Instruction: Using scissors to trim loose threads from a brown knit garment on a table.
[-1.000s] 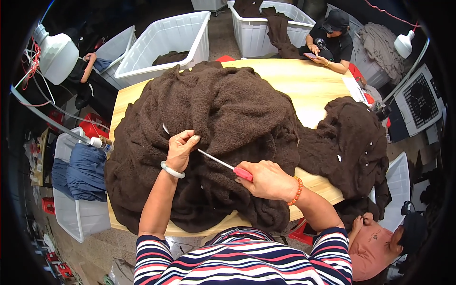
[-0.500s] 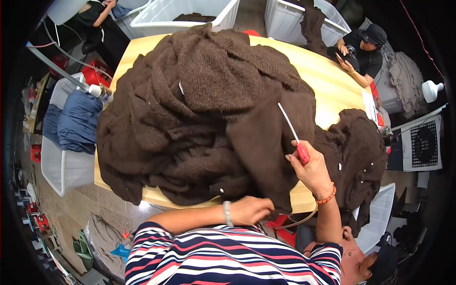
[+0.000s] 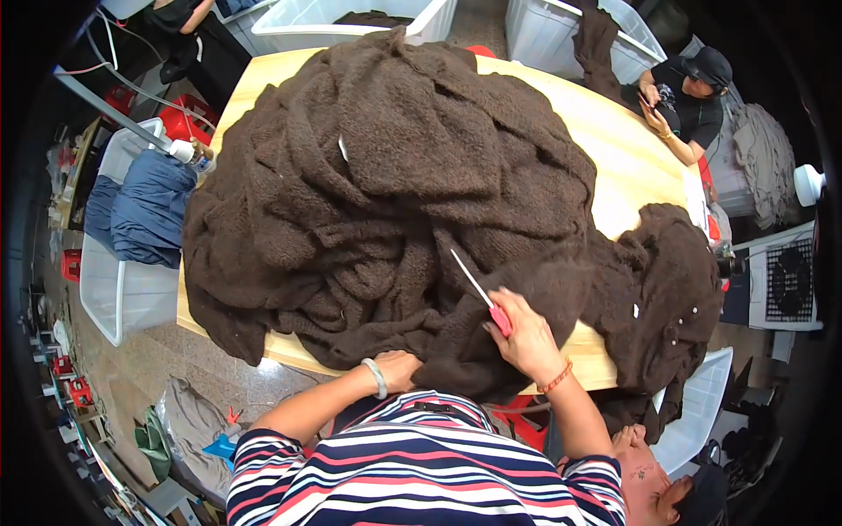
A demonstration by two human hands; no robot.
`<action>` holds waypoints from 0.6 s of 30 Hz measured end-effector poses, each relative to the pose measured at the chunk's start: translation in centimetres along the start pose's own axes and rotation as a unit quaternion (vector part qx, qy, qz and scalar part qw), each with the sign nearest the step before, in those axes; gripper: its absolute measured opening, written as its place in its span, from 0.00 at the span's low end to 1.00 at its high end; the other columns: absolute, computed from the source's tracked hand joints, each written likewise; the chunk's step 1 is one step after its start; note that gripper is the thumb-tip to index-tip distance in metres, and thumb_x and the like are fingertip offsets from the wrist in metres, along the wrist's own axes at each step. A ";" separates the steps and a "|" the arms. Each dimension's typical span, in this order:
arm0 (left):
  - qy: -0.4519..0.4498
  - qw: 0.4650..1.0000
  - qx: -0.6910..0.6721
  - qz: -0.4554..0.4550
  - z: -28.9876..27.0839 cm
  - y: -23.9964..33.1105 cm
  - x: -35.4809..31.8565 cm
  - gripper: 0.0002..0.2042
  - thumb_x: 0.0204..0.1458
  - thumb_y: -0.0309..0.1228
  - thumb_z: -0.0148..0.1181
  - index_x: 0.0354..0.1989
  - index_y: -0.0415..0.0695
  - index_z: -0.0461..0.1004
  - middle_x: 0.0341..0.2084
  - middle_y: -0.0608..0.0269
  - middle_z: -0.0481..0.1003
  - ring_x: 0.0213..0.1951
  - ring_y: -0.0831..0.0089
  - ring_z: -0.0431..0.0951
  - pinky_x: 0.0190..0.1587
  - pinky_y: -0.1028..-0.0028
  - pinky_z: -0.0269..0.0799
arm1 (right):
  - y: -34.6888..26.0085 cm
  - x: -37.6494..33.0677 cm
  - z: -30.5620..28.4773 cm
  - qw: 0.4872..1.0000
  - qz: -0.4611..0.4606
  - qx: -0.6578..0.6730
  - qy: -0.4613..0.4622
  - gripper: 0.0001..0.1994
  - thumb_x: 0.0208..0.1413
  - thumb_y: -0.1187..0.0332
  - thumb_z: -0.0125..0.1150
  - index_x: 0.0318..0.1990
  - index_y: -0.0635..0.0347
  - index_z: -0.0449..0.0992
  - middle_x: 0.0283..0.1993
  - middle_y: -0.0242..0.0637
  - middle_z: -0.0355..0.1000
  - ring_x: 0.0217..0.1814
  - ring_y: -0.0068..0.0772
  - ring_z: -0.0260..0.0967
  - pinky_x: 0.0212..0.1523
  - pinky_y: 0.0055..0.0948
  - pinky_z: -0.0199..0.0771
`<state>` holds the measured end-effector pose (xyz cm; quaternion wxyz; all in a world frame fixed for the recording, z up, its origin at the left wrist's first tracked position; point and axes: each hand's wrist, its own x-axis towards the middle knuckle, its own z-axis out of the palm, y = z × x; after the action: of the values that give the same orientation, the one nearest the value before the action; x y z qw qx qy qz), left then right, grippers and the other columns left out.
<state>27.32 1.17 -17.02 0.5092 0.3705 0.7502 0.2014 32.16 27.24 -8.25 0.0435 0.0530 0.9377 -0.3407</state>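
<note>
A large heap of dark brown knitted fabric [image 3: 395,167] covers most of the wooden table before me. My right hand [image 3: 529,340] is closed around the red handle of a tool with a long, thin, pale metal blade [image 3: 473,277]. Its tip points up and to the left over the cloth. At the heap's near edge, my left hand [image 3: 400,372] has its fingers curled onto the brown fabric, their tips partly hidden. A small white tag [image 3: 343,149] shows on the heap. On the right, more brown fabric [image 3: 658,280] with small white buttons hangs over the table's edge.
Bare wood of the table [image 3: 627,167] shows at the right. A white bin with folded blue cloth [image 3: 151,210] stands left. Other white bins [image 3: 307,35] stand beyond the table. One person [image 3: 693,114] sits at the far right; another [image 3: 649,482] is close by at lower right.
My right hand has moved down and left with the red-handled tool. My left hand has shifted left to the cloth's near edge. The fabric flap near the right hand has dropped lower.
</note>
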 end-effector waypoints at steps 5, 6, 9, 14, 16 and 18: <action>-0.033 0.994 -0.061 -0.087 -2.8 -5.2 -3.1 0.17 0.47 0.40 0.68 0.32 0.36 0.80 0.24 0.48 0.79 0.27 0.58 0.81 0.35 0.65 0.76 | 4.3 -6.4 2.1 0.981 0.101 -0.013 -0.164 0.21 0.53 0.64 0.65 0.55 0.56 0.71 0.48 0.54 0.74 0.48 0.62 0.72 0.49 0.49 0.74; -0.005 0.976 -0.209 -0.067 -3.3 -5.7 -4.2 0.17 0.49 0.42 0.69 0.29 0.36 0.79 0.20 0.60 0.79 0.24 0.74 0.78 0.31 0.72 0.74 | 4.4 -7.2 2.0 0.981 0.109 -0.002 -0.159 0.20 0.54 0.65 0.65 0.54 0.56 0.72 0.47 0.55 0.74 0.49 0.61 0.73 0.49 0.48 0.74; 0.330 0.820 -0.465 0.054 -6.1 -6.2 -4.5 0.07 0.55 0.28 0.65 0.37 0.39 0.76 0.27 0.66 0.78 0.27 0.81 0.77 0.30 0.78 0.74 | 3.7 -6.7 0.6 0.990 0.099 0.029 -0.095 0.19 0.52 0.67 0.66 0.52 0.58 0.74 0.47 0.54 0.75 0.50 0.57 0.73 0.51 0.45 0.74; 0.530 0.579 -0.618 0.052 -12.6 -3.1 -3.6 0.26 0.54 0.30 0.68 0.56 0.39 0.62 0.40 0.62 0.74 0.41 0.73 0.77 0.41 0.70 0.80 | 1.2 -2.5 -2.3 0.998 0.012 0.053 -0.007 0.17 0.53 0.72 0.65 0.51 0.61 0.74 0.46 0.50 0.75 0.49 0.54 0.74 0.50 0.40 0.74; 0.530 0.556 -0.636 0.075 -13.0 -3.5 -3.2 0.22 0.54 0.31 0.68 0.53 0.40 0.65 0.39 0.64 0.75 0.42 0.74 0.77 0.43 0.69 0.79 | 0.3 -1.6 -2.7 0.998 -0.012 0.055 0.001 0.17 0.53 0.73 0.64 0.51 0.62 0.74 0.46 0.49 0.76 0.49 0.52 0.75 0.50 0.40 0.74; 0.502 0.562 -0.635 0.171 -13.0 -4.4 -3.0 0.12 0.56 0.28 0.66 0.44 0.44 0.70 0.38 0.66 0.76 0.42 0.75 0.77 0.46 0.69 0.77 | -0.5 -1.1 -3.1 0.995 -0.060 0.076 -0.020 0.17 0.53 0.73 0.64 0.51 0.62 0.73 0.46 0.49 0.76 0.49 0.51 0.75 0.49 0.39 0.75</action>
<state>14.53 -2.94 -12.93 0.1103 -0.0874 0.4858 0.8626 33.07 28.79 -5.44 0.0371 -0.0073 0.9097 -0.4135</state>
